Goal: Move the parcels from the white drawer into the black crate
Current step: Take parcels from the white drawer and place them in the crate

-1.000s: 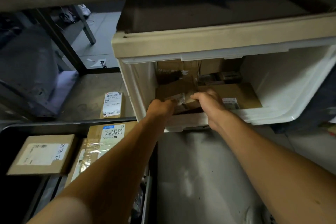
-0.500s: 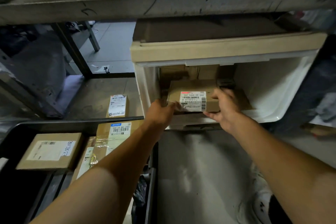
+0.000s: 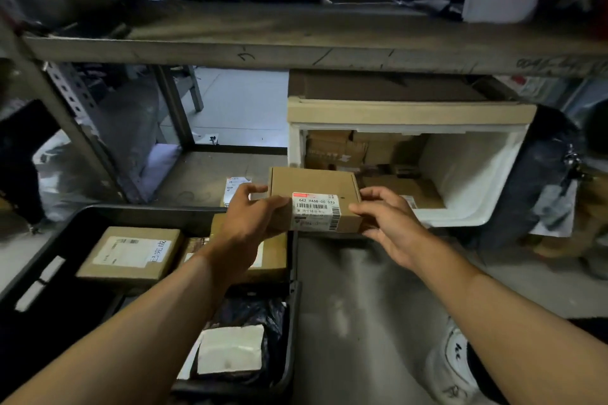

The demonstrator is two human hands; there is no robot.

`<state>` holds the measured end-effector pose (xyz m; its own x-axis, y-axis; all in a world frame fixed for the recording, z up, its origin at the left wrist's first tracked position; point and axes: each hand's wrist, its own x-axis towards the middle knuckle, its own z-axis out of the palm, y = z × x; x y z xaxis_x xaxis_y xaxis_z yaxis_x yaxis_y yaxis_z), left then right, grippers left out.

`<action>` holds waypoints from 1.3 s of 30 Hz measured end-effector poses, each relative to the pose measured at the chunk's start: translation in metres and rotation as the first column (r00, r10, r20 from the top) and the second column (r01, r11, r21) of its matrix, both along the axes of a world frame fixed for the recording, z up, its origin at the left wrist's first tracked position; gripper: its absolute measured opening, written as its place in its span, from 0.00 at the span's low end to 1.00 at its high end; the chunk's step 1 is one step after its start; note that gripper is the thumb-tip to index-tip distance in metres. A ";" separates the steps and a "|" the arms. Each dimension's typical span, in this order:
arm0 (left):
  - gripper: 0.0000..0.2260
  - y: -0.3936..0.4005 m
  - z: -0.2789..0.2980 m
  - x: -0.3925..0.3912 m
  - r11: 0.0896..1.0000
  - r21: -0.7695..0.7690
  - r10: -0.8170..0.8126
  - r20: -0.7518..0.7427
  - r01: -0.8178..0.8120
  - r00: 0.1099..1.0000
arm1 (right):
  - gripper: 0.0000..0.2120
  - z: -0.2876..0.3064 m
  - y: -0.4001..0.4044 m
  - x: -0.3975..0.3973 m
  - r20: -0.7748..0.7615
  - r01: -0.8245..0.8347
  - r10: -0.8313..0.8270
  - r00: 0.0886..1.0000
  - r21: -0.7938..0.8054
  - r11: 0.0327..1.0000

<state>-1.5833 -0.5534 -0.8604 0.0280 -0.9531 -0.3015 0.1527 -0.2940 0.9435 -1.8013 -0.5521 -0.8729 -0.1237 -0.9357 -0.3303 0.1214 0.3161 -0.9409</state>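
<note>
A flat brown cardboard parcel (image 3: 312,187) with a white barcode label is held in the air in front of the white drawer (image 3: 467,174). My left hand (image 3: 253,217) grips its left end and my right hand (image 3: 385,217) grips its right end. The drawer stands pulled out under the shelf, with several more brown parcels (image 3: 345,149) stacked at its back and one flat on its floor. The black crate (image 3: 75,227) sits lower left, holding a labelled box (image 3: 131,253), another taped parcel (image 3: 273,256) partly behind my left arm, and a black bag with a white label (image 3: 230,348).
A grey metal shelf board (image 3: 296,52) runs across overhead, with a perforated upright (image 3: 75,108) at left. A small labelled parcel (image 3: 235,187) lies on the low shelf left of the drawer. Dark bags (image 3: 539,181) crowd the right side. Grey concrete floor (image 3: 362,306) lies between crate and drawer.
Both hands lifted the labelled parcel out of the drawer and drew it toward me and slightly left. The view has pulled back and tilted up.
</note>
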 end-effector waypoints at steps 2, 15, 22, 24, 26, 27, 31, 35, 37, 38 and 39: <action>0.14 0.008 0.003 0.014 0.998 -0.013 0.053 -0.035 -0.054 0.998 | 0.16 0.008 0.006 0.013 0.023 -0.023 0.023 0.999 -0.027 0.999; 0.16 0.046 -0.002 0.070 0.977 -0.123 0.160 -0.123 -0.175 0.980 | 0.15 0.010 0.024 0.062 0.183 -0.044 0.064 0.981 -0.111 0.993; 0.17 0.046 -0.021 0.073 0.982 -0.065 0.179 0.051 -0.175 0.983 | 0.24 0.008 0.015 0.066 0.056 -0.061 0.069 0.996 -0.146 0.987; 0.16 0.047 -0.022 0.071 0.978 -0.076 0.200 0.064 -0.195 0.978 | 0.20 0.003 0.013 0.067 0.014 -0.088 0.090 0.996 -0.140 0.986; 0.14 0.045 -0.024 0.070 0.971 -0.092 0.227 0.078 -0.220 0.971 | 0.17 -0.005 0.011 0.069 -0.034 -0.089 0.085 0.996 -0.125 0.988; 0.13 0.044 -0.025 0.070 0.968 -0.094 0.242 0.079 -0.234 0.967 | 0.15 -0.009 0.010 0.069 -0.042 -0.077 0.073 0.996 -0.117 0.990; 0.08 0.042 -0.029 0.072 0.948 -0.093 0.311 0.076 -0.304 0.947 | 0.04 -0.018 0.009 0.073 -0.040 -0.063 0.059 0.997 -0.105 0.992; 0.10 0.040 -0.035 0.071 0.934 -0.078 0.354 0.073 -0.348 0.933 | 0.10 -0.022 0.008 0.078 -0.068 -0.049 0.042 0.997 -0.109 0.993; 0.10 0.038 -0.037 0.072 0.932 -0.072 0.361 0.078 -0.356 0.929 | 0.09 -0.023 0.007 0.080 -0.056 -0.044 0.038 0.998 -0.102 0.994; 0.09 0.038 -0.037 0.071 0.931 -0.074 0.363 0.082 -0.358 0.928 | 0.08 -0.023 0.007 0.081 -0.051 -0.045 0.040 0.998 -0.101 0.994; 0.09 0.038 -0.037 0.071 0.930 -0.076 0.366 0.085 -0.360 0.927 | 0.08 -0.024 0.006 0.081 -0.048 -0.045 0.041 0.998 -0.100 0.994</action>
<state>-1.5119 -0.5157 -0.8974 0.4016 -0.8879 -0.2243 0.1460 -0.1797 0.9728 -1.7200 -0.5459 -0.8966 -0.0954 -0.9688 -0.2286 0.0661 0.2230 -0.9726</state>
